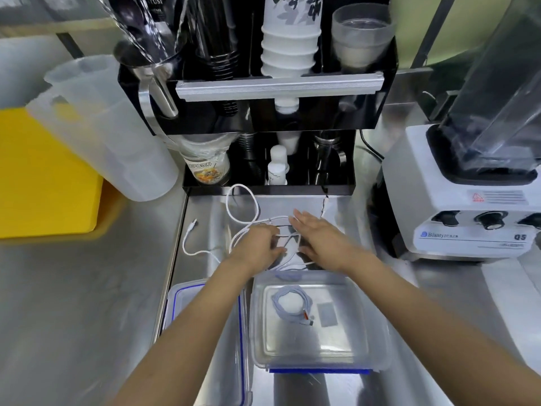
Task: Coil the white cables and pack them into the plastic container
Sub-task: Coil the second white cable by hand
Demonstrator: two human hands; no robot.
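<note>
I note the steel counter point(87, 303) first: smooth, reflective, likely slick under a light cable. On it, nearest me, sits the plastic container point(377, 332), clear, with a blue clip at its front edge. Its lid point(205, 332), blue-sealed, lies just to the left under my left forearm. Inside the container one coiled cable point(288, 307) is already packed, with a small grey rectangle beside it.

Behind the container, on the counter in front of the black rack point(366, 112), lies the loose white cable point(243, 212). It sprawls in open loops; one plug end point(193, 222) trails off to the left, another strand runs up toward the rack on the right.

My left hand point(257, 244) has its fingers curled down into the tangle; it appears to be pinching a strand, though the contact is partly hidden. My right hand point(319, 238) is flat, fingers straight and extended, lying over the cable's middle and holding nothing that I can see.

Handling judgement: the cable is thin, very light, limp, with some spring, so loops will tend to unwind once released. Nothing fragile except the plug ends; avoid sharp kinks there. Best hold: pinch near one plug end, wind around the other hand's fingers, keep the finished coil pinched across all turns until it rests in the container beside the first.
</note>
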